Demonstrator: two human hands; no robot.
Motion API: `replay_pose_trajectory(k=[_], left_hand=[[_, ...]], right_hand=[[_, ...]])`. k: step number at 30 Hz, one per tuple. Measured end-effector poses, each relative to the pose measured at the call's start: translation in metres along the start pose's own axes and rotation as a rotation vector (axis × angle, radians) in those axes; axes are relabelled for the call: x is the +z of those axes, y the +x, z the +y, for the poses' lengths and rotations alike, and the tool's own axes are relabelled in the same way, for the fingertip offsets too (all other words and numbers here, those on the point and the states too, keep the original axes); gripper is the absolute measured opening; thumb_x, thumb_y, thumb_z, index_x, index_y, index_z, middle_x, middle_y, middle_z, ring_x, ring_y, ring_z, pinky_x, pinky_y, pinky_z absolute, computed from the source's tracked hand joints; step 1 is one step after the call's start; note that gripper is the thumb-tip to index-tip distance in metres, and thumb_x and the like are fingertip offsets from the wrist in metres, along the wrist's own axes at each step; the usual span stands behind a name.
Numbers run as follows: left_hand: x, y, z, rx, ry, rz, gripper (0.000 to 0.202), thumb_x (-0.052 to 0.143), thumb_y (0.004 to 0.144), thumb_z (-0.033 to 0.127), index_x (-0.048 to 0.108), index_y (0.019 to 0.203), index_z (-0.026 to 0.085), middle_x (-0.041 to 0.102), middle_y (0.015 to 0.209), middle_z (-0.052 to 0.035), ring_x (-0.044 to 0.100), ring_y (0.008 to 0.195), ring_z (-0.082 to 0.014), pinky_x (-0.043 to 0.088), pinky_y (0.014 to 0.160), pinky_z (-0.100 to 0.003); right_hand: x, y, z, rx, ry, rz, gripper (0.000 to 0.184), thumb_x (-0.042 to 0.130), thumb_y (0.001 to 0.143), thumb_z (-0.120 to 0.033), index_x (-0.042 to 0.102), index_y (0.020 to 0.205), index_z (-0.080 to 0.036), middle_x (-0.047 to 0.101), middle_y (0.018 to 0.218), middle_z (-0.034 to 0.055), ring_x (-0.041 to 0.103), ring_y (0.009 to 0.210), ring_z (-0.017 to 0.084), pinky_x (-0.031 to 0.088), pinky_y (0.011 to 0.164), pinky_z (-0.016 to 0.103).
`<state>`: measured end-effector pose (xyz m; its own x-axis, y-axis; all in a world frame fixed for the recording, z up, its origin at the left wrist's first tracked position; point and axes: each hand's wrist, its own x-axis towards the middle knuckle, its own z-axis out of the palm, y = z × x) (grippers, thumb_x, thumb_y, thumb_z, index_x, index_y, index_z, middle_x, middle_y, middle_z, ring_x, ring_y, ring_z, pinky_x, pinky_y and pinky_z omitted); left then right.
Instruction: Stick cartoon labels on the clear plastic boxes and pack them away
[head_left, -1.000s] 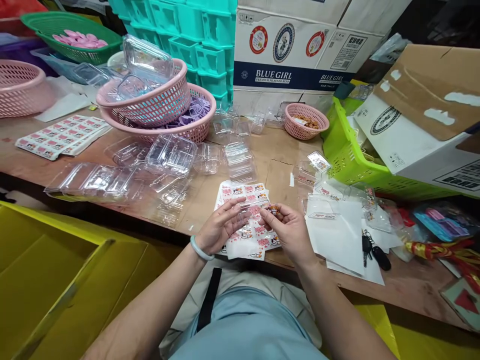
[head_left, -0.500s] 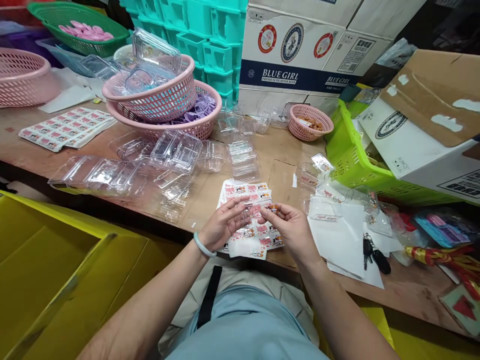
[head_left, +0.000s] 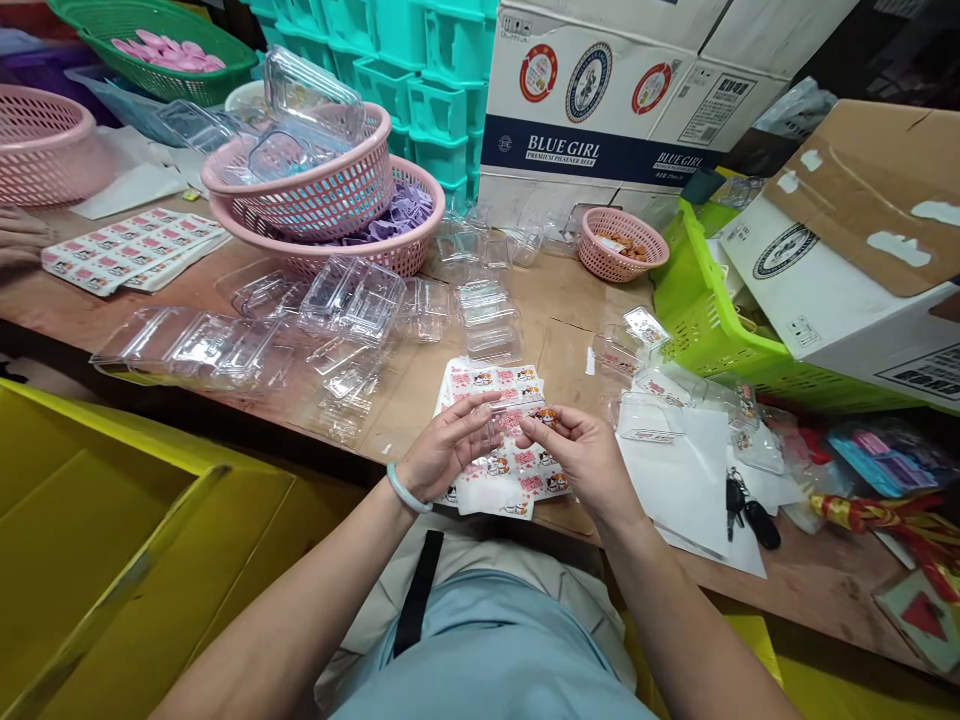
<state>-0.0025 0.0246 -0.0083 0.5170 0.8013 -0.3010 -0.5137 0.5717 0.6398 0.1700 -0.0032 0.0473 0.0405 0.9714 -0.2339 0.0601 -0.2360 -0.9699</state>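
One light blue shirt front (head_left: 487, 670) fills the bottom middle, with a yellow box (head_left: 67, 520) standing below the table edge to the left. Just past that edge, a clear plastic box (head_left: 514, 408) is held up between the two hands, over printed sticker sheets (head_left: 499, 468). The left hand (head_left: 448, 450), a pale band at its wrist, curls loosely round one end, thumb and fingers apart by the box's width; the right hand (head_left: 581, 455) pinches the other end between thumb and fingertips, where a cat print shows, though whether it is on the plastic or beyond it I cannot tell. The worn brown table (head_left: 814, 580) is partly covered by flat cardboard (head_left: 559, 300). To the right lie white papers (head_left: 679, 490), black keys (head_left: 739, 495) and a red and gold ribbon (head_left: 862, 510); to the left, empty clear cases (head_left: 187, 345) spread in overlapping heaps. Beyond them sits a stack of sticker sheets at the left, with another person's hand (head_left: 22, 238) beside it at the picture's edge. Farther back, two pink baskets (head_left: 322, 205) are piled one in the other, purple pieces (head_left: 409, 210) in the lower; a small pink basket (head_left: 611, 262) holds brown items near a lime green crate (head_left: 720, 325). Teal bins (head_left: 442, 115) and a white and navy carton (head_left: 574, 165) rise behind.
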Motion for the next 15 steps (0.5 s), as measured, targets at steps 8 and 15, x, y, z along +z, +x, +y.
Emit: replay_pose_trajectory(k=[8,15], left_hand=[[0.002,-0.001,0.002,-0.012,-0.006,0.016,0.039,0.068,0.083,0.03,0.059,0.119,0.017,0.067,0.113,-0.0119,0.065,0.104,-0.0214,0.046,0.099,-0.04],[0.014,-0.005,-0.003,0.036,0.139,0.12,0.048,0.078,0.072,0.026,0.058,0.115,0.021,0.066,0.108,-0.0051,0.065,0.094,-0.0153,0.049,0.088,-0.028]], right_hand=[[0.001,0.0,0.002,-0.023,-0.063,0.022,0.037,0.073,0.073,-0.05,0.07,0.082,-0.015,0.073,0.072,0.0065,0.065,0.065,0.018,0.049,0.062,0.028],[0.007,-0.004,0.007,-0.092,-0.145,0.088,0.031,0.07,0.076,-0.046,0.067,0.077,-0.016,0.068,0.067,0.003,0.059,0.059,0.014,0.044,0.055,0.024]])
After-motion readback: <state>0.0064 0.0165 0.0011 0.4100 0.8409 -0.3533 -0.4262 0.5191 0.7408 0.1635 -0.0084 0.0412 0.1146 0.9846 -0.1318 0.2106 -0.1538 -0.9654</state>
